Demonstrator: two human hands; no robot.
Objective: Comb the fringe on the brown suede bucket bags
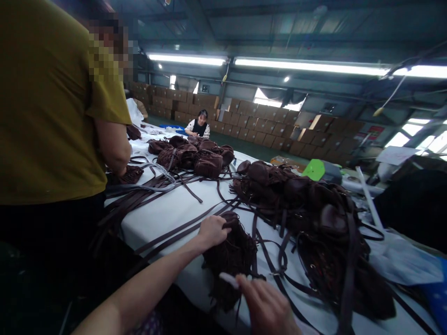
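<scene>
My left hand (212, 231) is closed on the top of a dark brown fringed bag (230, 253) that stands on the white table (167, 211) near its front edge. My right hand (265, 304) is low in front of the bag, its fingers pinched on a small pale object (228, 279) I cannot name. Long brown straps (181, 228) trail from the bag across the table.
A large heap of brown fringed bags (314, 209) lies to the right, a smaller heap (195, 156) farther back. A person in a mustard shirt (52, 102) stands close at the left, handling a bag. Another person (200, 125) sits far back. Cardboard boxes (265, 123) line the rear wall.
</scene>
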